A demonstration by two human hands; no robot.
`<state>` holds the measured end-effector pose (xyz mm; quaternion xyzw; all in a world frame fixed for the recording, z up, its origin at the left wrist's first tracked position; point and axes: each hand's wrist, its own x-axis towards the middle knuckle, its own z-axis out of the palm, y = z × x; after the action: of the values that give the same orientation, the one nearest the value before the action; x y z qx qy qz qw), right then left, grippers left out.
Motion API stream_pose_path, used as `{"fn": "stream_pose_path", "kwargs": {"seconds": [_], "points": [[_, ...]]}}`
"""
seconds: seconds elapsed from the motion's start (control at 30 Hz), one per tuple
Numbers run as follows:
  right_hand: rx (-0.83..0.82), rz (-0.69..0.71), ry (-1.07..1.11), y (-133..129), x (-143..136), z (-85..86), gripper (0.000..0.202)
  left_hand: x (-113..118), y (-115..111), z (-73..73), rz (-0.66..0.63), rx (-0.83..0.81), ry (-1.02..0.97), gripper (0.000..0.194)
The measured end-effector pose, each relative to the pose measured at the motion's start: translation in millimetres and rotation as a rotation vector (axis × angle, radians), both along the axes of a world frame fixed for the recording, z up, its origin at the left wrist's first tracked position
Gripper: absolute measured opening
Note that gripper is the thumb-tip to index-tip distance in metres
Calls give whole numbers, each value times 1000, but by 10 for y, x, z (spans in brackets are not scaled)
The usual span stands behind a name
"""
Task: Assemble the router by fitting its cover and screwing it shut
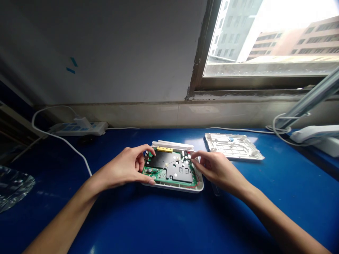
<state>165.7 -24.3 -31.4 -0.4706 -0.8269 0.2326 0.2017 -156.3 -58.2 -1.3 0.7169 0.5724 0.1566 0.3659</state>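
Observation:
An opened white router (173,188) lies on the blue table, its green circuit board (159,175) largely under a black metal plate (169,162). Around the router's left end is my left hand (123,165), with the thumb on the front edge and the index finger at the board's back-left. My right hand (215,164) has its thumb and index finger pinched at the board's back-right corner; whatever lies between the fingertips is hidden. A yellow port block (164,149) sits along the back, near white antennas (173,144). Thin wires cross the board, one red along the right side.
Behind my right hand lies a white cover (233,145), its ribbed inside facing up. A power strip (82,128) with a white plug and cable stands at the back left. Clear plastic (16,185) is at far left; a metal pole (307,97) with looped cable rises at right.

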Motion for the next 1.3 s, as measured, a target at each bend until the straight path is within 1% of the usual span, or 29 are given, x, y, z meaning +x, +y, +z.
{"fn": "stream_pose_path", "kwargs": {"seconds": [0.13,0.23,0.3,0.33,0.37,0.4,0.5,0.57,0.63,0.73,0.93,1.1,1.3], "points": [[-9,11,-14,7,5,6,25,7,2,-8,36,20,-55,63],[-8,12,-22,4,11,16,25,-30,19,-10,70,33,-118,48],[1,5,-23,2,13,21,25,-79,45,-23,144,97,-107,37],[4,2,-23,2,14,23,25,-107,60,-35,189,122,-93,35],[5,0,-22,2,16,23,25,-134,75,-51,221,117,-88,35],[5,0,-22,2,18,23,25,-159,88,-71,231,69,-99,38],[-1,-2,-29,4,26,14,25,-207,116,-140,193,-180,-196,52],[-10,-4,-31,5,29,7,26,-217,127,-178,188,-259,-251,58],[-26,-4,-25,5,26,2,27,-218,139,-204,204,-270,-282,61],[-39,-2,-18,4,16,4,28,-209,155,-217,224,-287,-295,59],[-25,1,-27,3,6,14,29,-196,158,-202,216,-289,-317,57],[-27,19,-22,4,9,25,28,-184,161,-205,234,-304,-319,55],[-32,27,-32,13,22,34,27,-121,153,-162,242,-301,-326,56]]}}
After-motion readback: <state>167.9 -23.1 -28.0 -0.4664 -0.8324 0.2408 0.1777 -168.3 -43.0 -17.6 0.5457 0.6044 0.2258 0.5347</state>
